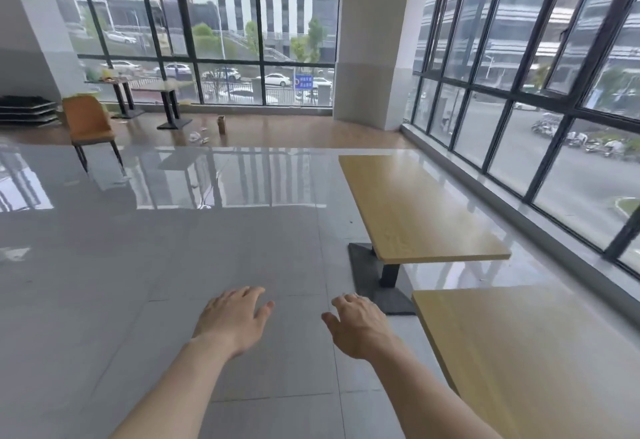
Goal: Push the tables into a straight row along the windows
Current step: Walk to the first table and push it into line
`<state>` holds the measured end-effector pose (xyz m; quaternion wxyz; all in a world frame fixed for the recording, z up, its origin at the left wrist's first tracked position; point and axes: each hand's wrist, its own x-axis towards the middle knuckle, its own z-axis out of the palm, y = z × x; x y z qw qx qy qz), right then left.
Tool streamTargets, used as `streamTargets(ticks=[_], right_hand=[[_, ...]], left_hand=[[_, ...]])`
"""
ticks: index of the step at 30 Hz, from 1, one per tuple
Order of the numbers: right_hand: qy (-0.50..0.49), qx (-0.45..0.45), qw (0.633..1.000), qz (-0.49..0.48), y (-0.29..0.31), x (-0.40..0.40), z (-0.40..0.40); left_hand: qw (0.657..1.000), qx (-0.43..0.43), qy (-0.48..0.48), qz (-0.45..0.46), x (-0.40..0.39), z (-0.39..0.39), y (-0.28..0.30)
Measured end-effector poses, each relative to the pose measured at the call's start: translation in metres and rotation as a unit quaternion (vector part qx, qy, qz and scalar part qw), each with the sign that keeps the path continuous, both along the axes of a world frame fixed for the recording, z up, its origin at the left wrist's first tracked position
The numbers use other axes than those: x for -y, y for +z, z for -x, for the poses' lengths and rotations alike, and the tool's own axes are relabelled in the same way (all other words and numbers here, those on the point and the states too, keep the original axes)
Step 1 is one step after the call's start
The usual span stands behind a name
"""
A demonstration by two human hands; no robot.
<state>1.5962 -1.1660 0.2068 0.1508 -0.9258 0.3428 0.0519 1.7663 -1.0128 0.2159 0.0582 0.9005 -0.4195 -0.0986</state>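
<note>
Both hands empty, palms down, fingers spread, held out over bare floor tile. Left hand [235,317] is well clear of any furniture. Right hand [356,326] is nearer the action but touches nothing; it floats just left of the near table [526,352] and short of the far table's base plate [377,279].

Task items: two light-wood rectangular tabletops on dark pedestal bases, both on the right, alongside the right-hand window wall [540,99]. Far table [415,206] runs lengthwise toward the white pillar [370,40]. Near table sits closer to the camera, a visible gap between the two ends. Near table's left edge looks offset to the right of the far one's, so the pair doesn't read as one straight line yet; wide-angle distortion makes the skew hard to call exactly.

Step, my read: between pushes, reaching in for the next grab. Row is partly formed, not finished.

Next move probably needs: both hands on a table edge, likely the near table's left long edge or corner, then slide it so the ends close up and long edges line up w/ the far one. The pedestal base may drag on glossy tile, so push low and steady and watch for twist.

Elsewhere: two more small tables [166,99] by the back windows, orange chair [90,123] at left, litter on the floor near them. May belong in the row too, can't tell.
</note>
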Motion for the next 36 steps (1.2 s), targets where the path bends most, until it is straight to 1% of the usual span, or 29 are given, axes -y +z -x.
streamTargets(ticks=[4, 8, 12, 15, 19, 23, 27, 31, 36], right_hand=[[0.012, -0.007, 1.000, 0.013, -0.012, 0.073, -0.094], [0.018, -0.019, 1.000, 0.015, -0.023, 0.154, -0.210], [0.012, -0.011, 1.000, 0.011, -0.009, 0.237, -0.329], [0.006, 0.011, 1.000, 0.007, 0.008, 0.301, -0.405], [-0.005, 0.026, 1.000, 0.006, 0.012, 0.382, -0.490], [-0.016, 0.023, 1.000, 0.002, -0.010, 0.477, -0.570], [-0.025, 0.027, 0.999, 0.004, -0.027, 0.589, -0.650], [-0.031, 0.024, 0.999, 0.005, -0.018, 0.705, -0.732], [-0.025, 0.026, 0.999, 0.009, -0.003, 0.816, -0.827]], left_hand=[[1.000, 0.003, 0.000, -0.003, 0.072, -0.093, -0.017], [1.000, -0.004, 0.002, -0.002, 0.149, -0.209, -0.029], [1.000, -0.007, 0.001, 0.000, 0.231, -0.332, -0.015], [1.000, -0.010, 0.006, 0.006, 0.295, -0.412, 0.000], [1.000, -0.002, -0.010, 0.007, 0.381, -0.495, 0.008], [1.000, -0.008, -0.023, 0.001, 0.478, -0.575, -0.006], [0.999, 0.000, -0.037, -0.010, 0.596, -0.658, -0.012], [0.999, 0.005, -0.037, -0.010, 0.709, -0.739, 0.000], [0.999, -0.007, -0.036, -0.002, 0.815, -0.832, 0.007]])
